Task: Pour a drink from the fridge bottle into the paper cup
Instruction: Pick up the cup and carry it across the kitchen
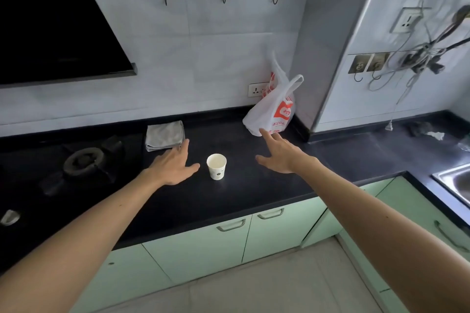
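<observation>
Kitchen corner, black worktop over pale green cabinets, tiled wall behind. Paper cup stands upright near the middle of the worktop, looks empty, mouth up. Left hand flat and spread, just left of the cup, not touching it, fingertips near a folded grey cloth. Right hand also spread, holding nothing, well right of the cup, index finger reaching toward a white plastic bag in the corner. No bottle or fridge in view, so pouring hasn't begun; judging this as the very start, cup placed and bottle yet to be fetched. Next move calls for leaving the worktop, getting the bottle, uncapping it. Open room: bare worktop all around the cup, front edge close on the near side. Gas burner to the left, sink at far right.
</observation>
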